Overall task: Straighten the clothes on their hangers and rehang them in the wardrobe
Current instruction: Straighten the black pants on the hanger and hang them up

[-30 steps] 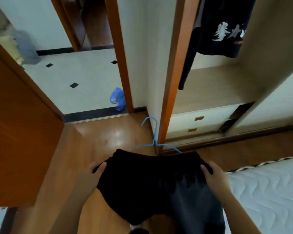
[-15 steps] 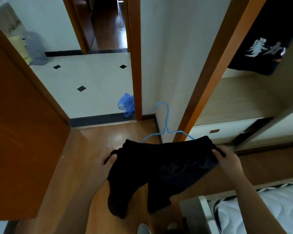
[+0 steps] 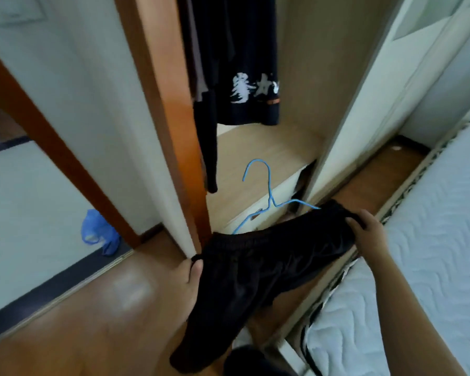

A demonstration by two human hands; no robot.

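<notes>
A pair of black shorts hangs on a blue wire hanger in front of the open wardrobe. My left hand grips the left end of the waistband, and my right hand grips the right end. The hanger's hook points up and left, tilted, above the waistband. The shorts' legs droop down toward the floor. Inside the wardrobe hang a dark garment with white characters and a long black sleeve.
The wardrobe's orange-brown frame post stands just left of the shorts. A white sliding door is at the right. A mattress fills the right side. A blue plastic bag lies on the tiled floor beyond the doorway.
The view has swung right and closer to the wardrobe. Both hands have carried the shorts and hanger up and right, now tilted with the right end higher.
</notes>
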